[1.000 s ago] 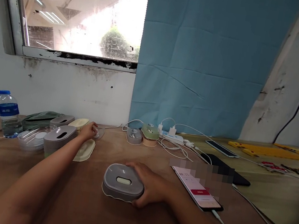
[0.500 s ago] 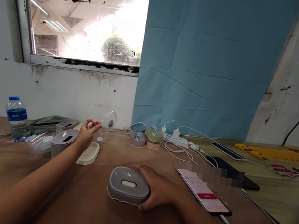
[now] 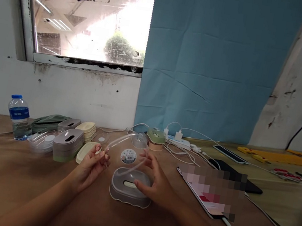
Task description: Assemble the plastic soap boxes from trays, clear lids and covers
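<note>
Pinched at its left edge by my left hand [image 3: 91,166] is a clear plastic cover [image 3: 115,154], tilted, with a round printed sticker on it. My right hand [image 3: 158,181] is at the cover's right edge, thumb and fingers spread apart; whether the fingertips touch it I cannot tell. Below and just behind the cover, a grey oval-cornered box [image 3: 129,196] sits on the table, a pale strip showing through the slot in its top. The cover partly overlaps the box's upper rim in view.
At left stand a water bottle [image 3: 19,118], clear covers [image 3: 40,141], stacked grey lids [image 3: 67,145] and cream trays [image 3: 88,132]. Behind are a green-topped box [image 3: 155,136] and a power strip [image 3: 179,142]. A phone [image 3: 198,190] with a cable lies right.
My left hand has brought the clear cover rightward and nearer, above the grey box. My right hand has let go of the box's side and risen to the cover's right edge.
</note>
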The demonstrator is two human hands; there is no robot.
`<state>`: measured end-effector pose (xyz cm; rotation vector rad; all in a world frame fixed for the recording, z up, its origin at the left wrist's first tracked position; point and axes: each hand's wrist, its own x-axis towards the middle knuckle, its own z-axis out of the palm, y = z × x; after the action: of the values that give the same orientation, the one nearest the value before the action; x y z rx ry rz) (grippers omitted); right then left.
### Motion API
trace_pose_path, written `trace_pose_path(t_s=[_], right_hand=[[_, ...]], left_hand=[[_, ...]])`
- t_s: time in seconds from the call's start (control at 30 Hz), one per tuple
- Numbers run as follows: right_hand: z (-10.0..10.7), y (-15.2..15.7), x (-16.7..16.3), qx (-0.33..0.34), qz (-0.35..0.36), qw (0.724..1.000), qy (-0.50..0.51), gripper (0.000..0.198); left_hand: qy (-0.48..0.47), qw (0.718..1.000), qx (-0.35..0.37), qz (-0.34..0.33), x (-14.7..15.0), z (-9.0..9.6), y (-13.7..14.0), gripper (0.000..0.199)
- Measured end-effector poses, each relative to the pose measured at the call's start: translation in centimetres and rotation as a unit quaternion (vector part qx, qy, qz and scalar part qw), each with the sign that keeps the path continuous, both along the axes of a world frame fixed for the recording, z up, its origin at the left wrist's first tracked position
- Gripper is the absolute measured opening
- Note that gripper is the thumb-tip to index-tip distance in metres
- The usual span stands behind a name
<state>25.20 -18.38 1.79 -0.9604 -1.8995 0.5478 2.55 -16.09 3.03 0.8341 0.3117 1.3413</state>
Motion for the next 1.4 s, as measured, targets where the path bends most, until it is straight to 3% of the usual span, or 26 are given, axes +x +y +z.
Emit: trace_pose_path(t_s=[0.17,0.37,0.53,0.87,1.03,1.27,1.4], right_hand=[[0.7,-0.6,-0.3,0.071,-0.023,0.997,0.011,0.088],[1.7,-0.6,0.2,0.191,-0.01,0.973,-0.13,0.082],[2.2,-0.7,0.4,0.211,-0.006,0.961,-0.178,0.077],[2.2,-0.3,0.3,0.106,-0.026,0.978,-0.178,0.084],[1.3,0.1,0.2,0.051,-0.059,0.98,-0.183,0.074],[-0.1,0.6,0.4,-0.008,-0.037,0.982,-0.187,0.069],[-0.1,0.4,0.3,-0.02,-0.011,0.98,-0.197,0.07]], left_hand=[[0.074,0.997,-0.024,0.028,0.5,-0.7,-0.3,0.025],[0.107,0.993,-0.048,0.011,0.8,-1.6,-0.1,0.033],[0.111,0.993,-0.037,0.005,0.8,-1.8,0.0,0.033],[0.119,0.991,-0.061,0.022,1.4,-2.0,0.8,0.028],[0.178,0.98,-0.067,0.06,0.8,-2.9,1.6,0.026],[0.259,0.965,-0.024,0.047,1.0,-4.6,1.7,0.024],[0.292,0.955,-0.011,0.039,1.1,-4.6,1.3,0.025]])
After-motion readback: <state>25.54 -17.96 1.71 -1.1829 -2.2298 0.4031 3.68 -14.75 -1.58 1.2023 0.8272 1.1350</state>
